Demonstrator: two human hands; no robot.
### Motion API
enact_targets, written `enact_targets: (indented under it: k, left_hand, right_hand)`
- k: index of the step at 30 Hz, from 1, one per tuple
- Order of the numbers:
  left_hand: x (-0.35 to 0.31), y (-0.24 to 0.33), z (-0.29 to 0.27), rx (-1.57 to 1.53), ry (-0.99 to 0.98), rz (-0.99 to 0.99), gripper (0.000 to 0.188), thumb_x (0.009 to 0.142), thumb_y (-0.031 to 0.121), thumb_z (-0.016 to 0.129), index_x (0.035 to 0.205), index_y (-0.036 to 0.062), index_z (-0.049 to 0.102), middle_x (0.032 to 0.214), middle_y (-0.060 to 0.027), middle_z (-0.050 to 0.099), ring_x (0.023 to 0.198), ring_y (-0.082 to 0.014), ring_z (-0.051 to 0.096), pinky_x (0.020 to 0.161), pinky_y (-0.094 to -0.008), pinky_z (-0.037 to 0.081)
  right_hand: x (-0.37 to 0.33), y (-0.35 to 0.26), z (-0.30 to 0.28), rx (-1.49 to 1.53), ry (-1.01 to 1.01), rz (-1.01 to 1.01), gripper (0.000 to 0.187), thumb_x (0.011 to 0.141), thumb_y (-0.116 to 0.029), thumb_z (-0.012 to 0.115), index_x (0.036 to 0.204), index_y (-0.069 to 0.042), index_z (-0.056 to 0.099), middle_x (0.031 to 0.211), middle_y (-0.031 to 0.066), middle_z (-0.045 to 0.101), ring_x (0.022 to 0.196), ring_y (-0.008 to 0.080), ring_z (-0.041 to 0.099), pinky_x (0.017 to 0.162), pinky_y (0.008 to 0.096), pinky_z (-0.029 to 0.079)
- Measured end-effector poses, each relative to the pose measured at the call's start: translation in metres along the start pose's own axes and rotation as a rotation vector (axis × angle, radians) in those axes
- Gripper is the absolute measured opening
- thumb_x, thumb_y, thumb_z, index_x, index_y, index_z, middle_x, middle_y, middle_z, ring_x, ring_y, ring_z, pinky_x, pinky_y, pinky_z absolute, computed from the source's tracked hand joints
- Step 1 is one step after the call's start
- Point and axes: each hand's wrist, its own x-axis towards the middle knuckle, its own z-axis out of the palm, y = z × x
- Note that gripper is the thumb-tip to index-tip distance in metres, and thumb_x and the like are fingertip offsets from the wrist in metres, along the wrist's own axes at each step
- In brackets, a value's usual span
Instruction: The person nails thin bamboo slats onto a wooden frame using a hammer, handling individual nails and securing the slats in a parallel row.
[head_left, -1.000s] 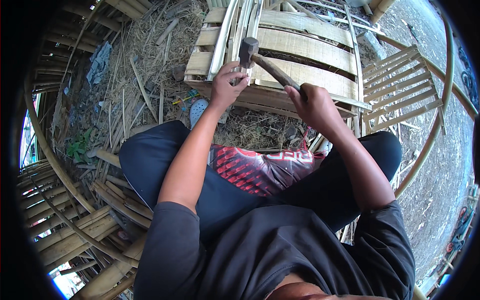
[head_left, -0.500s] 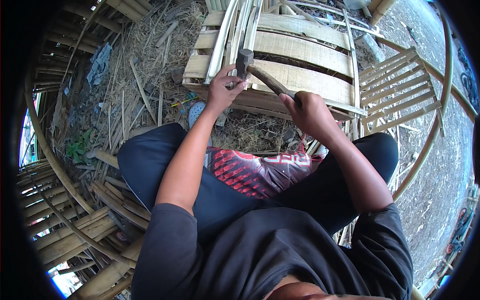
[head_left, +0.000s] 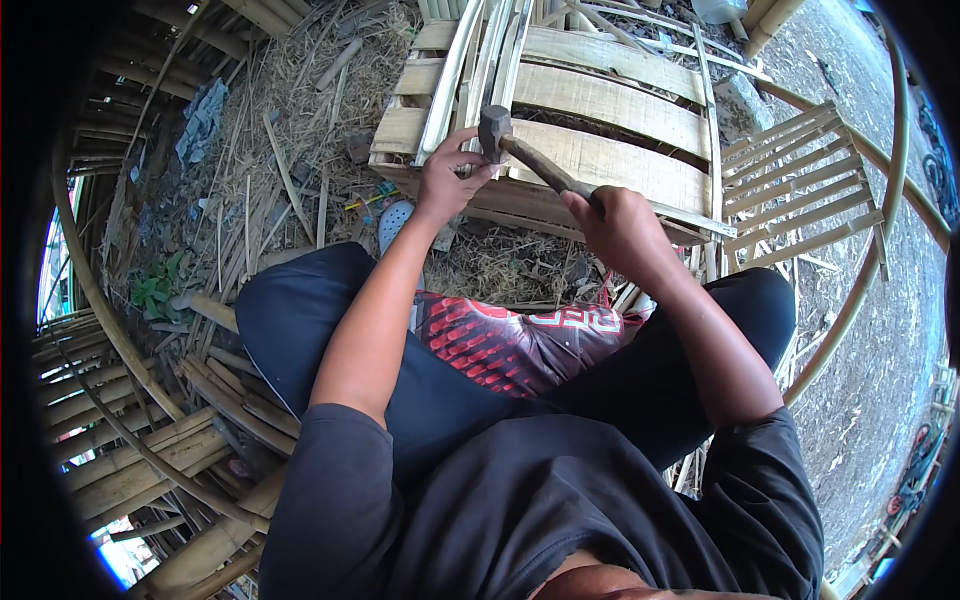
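My right hand [head_left: 622,228] is wrapped round the wooden handle of a hammer [head_left: 540,168]. The hammer's dark metal head is at the near edge of a slatted wooden crate [head_left: 615,139], by the ends of several long pale strips [head_left: 453,85] lying across it. Right beside the head, my left hand [head_left: 445,185] has its thumb and fingers pinched together at those strip ends. Whatever sits between these fingertips is too small and too covered to make out.
A small slatted rack [head_left: 800,185] leans at the crate's right side. Patterned red and black cloth [head_left: 520,345] lies between my bent legs. Straw and loose sticks cover the ground at left, near a white perforated object [head_left: 394,226]. Bamboo poles [head_left: 215,490] are stacked lower left.
The view has shifted slightly, so the crate and hammer appear a little lower and to the right. Both hands keep their holds, and the hammer head remains beside my left fingers.
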Motion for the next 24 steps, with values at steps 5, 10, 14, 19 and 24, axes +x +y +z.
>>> enact_targets:
  k: [5, 10, 14, 19, 24]
  left_hand:
    - [-0.002, -0.002, 0.002, 0.045, 0.033, -0.028, 0.020, 0.083, 0.016, 0.084, 0.098, 0.0048, 0.079, 0.125, -0.0143, 0.065, 0.117, -0.0260, 0.063, 0.101, -0.0343, 0.046]
    - [-0.001, -0.003, 0.000, -0.008, 0.005, -0.011, 0.018, 0.083, 0.017, 0.084, 0.097, 0.0073, 0.079, 0.125, -0.0149, 0.065, 0.117, -0.0261, 0.063, 0.102, -0.0349, 0.046]
    - [-0.003, 0.003, 0.002, 0.096, 0.043, -0.033, 0.017, 0.083, 0.017, 0.083, 0.096, 0.0070, 0.079, 0.126, -0.0130, 0.065, 0.118, -0.0258, 0.062, 0.103, -0.0354, 0.046]
    - [0.001, -0.004, -0.002, 0.024, -0.016, -0.004, 0.017, 0.083, 0.017, 0.083, 0.095, 0.0063, 0.079, 0.129, -0.0134, 0.064, 0.121, -0.0260, 0.061, 0.103, -0.0353, 0.045]
    - [-0.002, -0.001, 0.002, 0.067, 0.029, -0.064, 0.017, 0.082, 0.017, 0.083, 0.094, 0.0052, 0.079, 0.130, -0.0133, 0.064, 0.122, -0.0261, 0.061, 0.104, -0.0350, 0.045]
  right_hand:
    - [-0.003, 0.002, -0.002, 0.127, 0.142, 0.041, 0.054, 0.100, -0.040, 0.060, 0.071, 0.005, 0.064, 0.067, 0.0298, 0.062, 0.070, 0.0489, 0.065, 0.066, 0.0532, 0.052]
    - [-0.003, 0.004, 0.002, 0.113, 0.075, 0.074, 0.053, 0.099, -0.039, 0.061, 0.072, 0.006, 0.064, 0.067, 0.0304, 0.062, 0.071, 0.0491, 0.065, 0.066, 0.0534, 0.052]
    - [-0.006, -0.001, -0.001, 0.181, 0.193, 0.016, 0.054, 0.099, -0.039, 0.062, 0.070, 0.006, 0.064, 0.066, 0.0303, 0.062, 0.069, 0.0498, 0.065, 0.065, 0.0530, 0.052]
    - [-0.005, 0.007, 0.010, 0.208, 0.112, 0.046, 0.055, 0.099, -0.040, 0.065, 0.071, 0.006, 0.060, 0.055, 0.0244, 0.053, 0.049, 0.0401, 0.053, 0.054, 0.0470, 0.044]
    - [-0.007, 0.006, 0.007, 0.261, 0.218, 0.021, 0.056, 0.098, -0.039, 0.067, 0.067, 0.007, 0.059, 0.054, 0.0236, 0.050, 0.047, 0.0371, 0.050, 0.053, 0.0461, 0.044]
